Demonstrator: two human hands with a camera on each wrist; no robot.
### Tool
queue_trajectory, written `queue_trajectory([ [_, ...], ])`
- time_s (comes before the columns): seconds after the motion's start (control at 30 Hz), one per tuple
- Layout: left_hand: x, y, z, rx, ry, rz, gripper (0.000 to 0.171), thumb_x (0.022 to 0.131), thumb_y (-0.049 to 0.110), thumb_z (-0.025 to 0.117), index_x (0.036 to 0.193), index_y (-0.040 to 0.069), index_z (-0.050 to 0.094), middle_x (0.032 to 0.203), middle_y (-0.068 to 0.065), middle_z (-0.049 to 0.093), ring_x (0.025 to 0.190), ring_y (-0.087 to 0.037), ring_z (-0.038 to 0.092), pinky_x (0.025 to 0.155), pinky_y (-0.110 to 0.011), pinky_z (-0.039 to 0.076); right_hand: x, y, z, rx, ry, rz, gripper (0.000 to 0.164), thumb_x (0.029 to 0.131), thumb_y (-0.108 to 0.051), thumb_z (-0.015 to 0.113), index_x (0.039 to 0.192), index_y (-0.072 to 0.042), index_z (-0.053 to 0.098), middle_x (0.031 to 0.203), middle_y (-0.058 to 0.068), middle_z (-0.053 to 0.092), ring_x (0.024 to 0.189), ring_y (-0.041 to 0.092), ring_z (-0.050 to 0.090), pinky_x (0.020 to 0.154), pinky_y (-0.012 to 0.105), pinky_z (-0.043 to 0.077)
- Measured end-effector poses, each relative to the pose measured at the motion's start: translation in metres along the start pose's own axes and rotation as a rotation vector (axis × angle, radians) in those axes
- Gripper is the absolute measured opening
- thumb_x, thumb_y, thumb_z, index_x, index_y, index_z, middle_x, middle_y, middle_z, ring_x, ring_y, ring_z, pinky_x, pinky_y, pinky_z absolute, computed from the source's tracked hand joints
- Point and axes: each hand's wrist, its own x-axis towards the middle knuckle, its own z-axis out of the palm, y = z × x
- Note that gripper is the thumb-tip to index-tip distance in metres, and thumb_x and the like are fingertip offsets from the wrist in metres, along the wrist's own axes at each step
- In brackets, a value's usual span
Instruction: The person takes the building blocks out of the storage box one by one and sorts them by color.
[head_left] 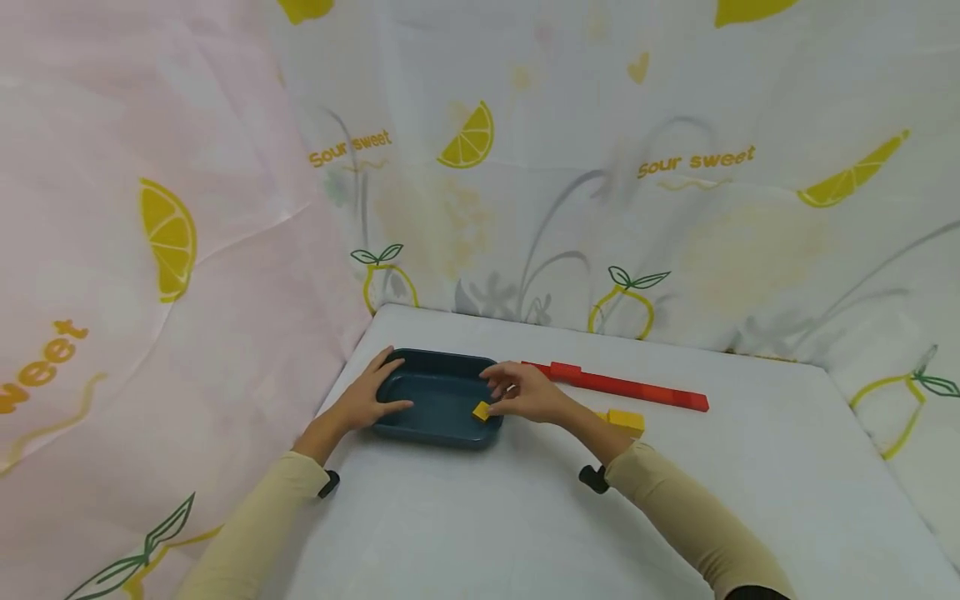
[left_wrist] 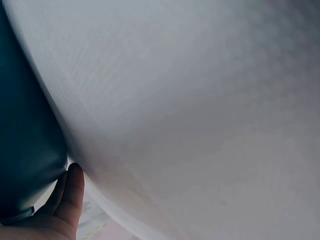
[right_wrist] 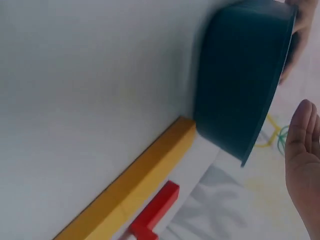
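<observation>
A dark blue rectangular tray (head_left: pixel 431 437) sits at the left of the white table. My left hand (head_left: pixel 362 402) holds its left end, with the thumb reaching over the inside; in the left wrist view fingertips (left_wrist: pixel 75 172) meet the tray's outer wall (left_wrist: pixel 30 130). A small yellow block (head_left: pixel 482 411) shows at the tray's right end, right by my right thumb tip. My right hand (head_left: pixel 528 393) hovers over that end, its fingers spread apart from the thumb. In the right wrist view the right hand (right_wrist: pixel 305 150) appears beside the tray (right_wrist: pixel 240 75), and the yellow block is hidden.
Behind the right forearm lies a long red bar (head_left: pixel 637 387) of joined pieces, with a raised red block (head_left: pixel 566 372) on it. A yellow bar (right_wrist: pixel 135 185), partly covered by the forearm in the head view, runs alongside. Lemon-printed cloth (head_left: pixel 525 208) hangs behind the table.
</observation>
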Motion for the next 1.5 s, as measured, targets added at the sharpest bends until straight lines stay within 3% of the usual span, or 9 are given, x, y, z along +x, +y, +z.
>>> queue_trajectory([
  [0.13, 0.001, 0.002, 0.005, -0.008, -0.008, -0.007, 0.092, 0.084, 0.053, 0.072, 0.154, 0.01, 0.032, 0.167, -0.014, 0.008, 0.15, -0.04, 0.019, 0.113, -0.064, 0.029, 0.017, 0.003, 0.016, 0.1, -0.075, 0.031, 0.056, 0.083, -0.009, 0.079, 0.133, 0.003, 0.055, 0.12, 0.03, 0.058, 0.106, 0.036, 0.063, 0.087, 0.024, 0.056],
  [0.27, 0.002, 0.003, 0.007, -0.004, -0.011, -0.021, 0.092, 0.084, 0.054, 0.072, 0.155, 0.011, 0.032, 0.167, -0.013, 0.007, 0.15, -0.04, 0.018, 0.114, -0.064, 0.029, 0.028, 0.006, 0.026, 0.09, -0.085, 0.032, 0.059, 0.082, -0.011, 0.08, 0.133, 0.005, 0.055, 0.121, 0.03, 0.058, 0.108, 0.04, 0.062, 0.089, 0.025, 0.056],
  [0.47, 0.001, 0.002, 0.004, -0.001, 0.001, -0.027, 0.09, 0.084, 0.054, 0.072, 0.154, 0.012, 0.034, 0.166, -0.014, 0.008, 0.149, -0.041, 0.02, 0.112, -0.065, 0.03, 0.05, 0.009, 0.035, -0.203, -0.06, -0.005, 0.057, 0.077, -0.025, 0.086, 0.122, -0.003, 0.059, 0.11, 0.02, 0.061, 0.095, 0.023, 0.062, 0.083, 0.022, 0.054],
  [0.57, 0.0, 0.002, 0.002, 0.006, 0.0, -0.028, 0.088, 0.085, 0.053, 0.072, 0.154, 0.013, 0.035, 0.166, -0.015, 0.008, 0.149, -0.042, 0.02, 0.112, -0.065, 0.03, 0.059, 0.01, 0.038, -0.362, -0.099, 0.003, 0.061, 0.074, -0.033, 0.088, 0.119, -0.005, 0.058, 0.107, 0.013, 0.059, 0.094, 0.018, 0.058, 0.083, 0.025, 0.052],
  [0.7, -0.001, 0.005, 0.002, -0.003, -0.004, -0.019, 0.086, 0.085, 0.05, 0.073, 0.153, 0.012, 0.036, 0.166, -0.016, 0.008, 0.149, -0.042, 0.02, 0.112, -0.065, 0.03, 0.062, 0.007, 0.039, -0.516, -0.205, 0.081, 0.068, 0.072, -0.049, 0.086, 0.119, -0.011, 0.054, 0.114, 0.008, 0.053, 0.099, 0.016, 0.051, 0.088, 0.031, 0.05],
  [0.8, -0.001, 0.006, 0.003, -0.008, -0.002, -0.009, 0.086, 0.085, 0.05, 0.073, 0.153, 0.011, 0.037, 0.166, -0.016, 0.008, 0.149, -0.042, 0.019, 0.113, -0.065, 0.029, 0.06, 0.004, 0.037, -0.585, -0.226, 0.138, 0.068, 0.075, -0.056, 0.081, 0.119, -0.015, 0.052, 0.117, 0.008, 0.048, 0.1, 0.017, 0.049, 0.087, 0.033, 0.049],
  [1.07, -0.001, 0.007, 0.0, 0.008, 0.025, 0.001, 0.084, 0.086, 0.048, 0.073, 0.152, 0.011, 0.038, 0.166, -0.017, 0.011, 0.149, -0.042, 0.02, 0.113, -0.066, 0.028, 0.06, 0.002, 0.032, -0.603, -0.246, 0.21, 0.059, 0.078, -0.031, 0.085, 0.122, -0.02, 0.048, 0.123, 0.008, 0.046, 0.109, 0.02, 0.05, 0.095, 0.037, 0.051],
  [1.33, 0.002, 0.006, 0.002, 0.002, 0.026, 0.018, 0.082, 0.086, 0.046, 0.074, 0.151, 0.01, 0.039, 0.165, -0.017, 0.012, 0.149, -0.042, 0.02, 0.113, -0.065, 0.029, 0.061, 0.006, 0.047, -0.979, -0.348, 0.25, 0.055, 0.081, -0.034, 0.082, 0.125, -0.026, 0.051, 0.122, 0.004, 0.06, 0.1, 0.019, 0.058, 0.093, 0.036, 0.05],
  [1.5, 0.0, 0.005, 0.001, 0.004, 0.018, 0.015, 0.083, 0.085, 0.048, 0.074, 0.151, 0.01, 0.04, 0.165, -0.018, 0.012, 0.149, -0.043, 0.02, 0.113, -0.065, 0.029, 0.061, 0.007, 0.051, -0.949, -0.333, 0.232, 0.058, 0.078, -0.032, 0.085, 0.125, -0.02, 0.054, 0.12, 0.006, 0.06, 0.092, 0.017, 0.057, 0.086, 0.031, 0.055],
])
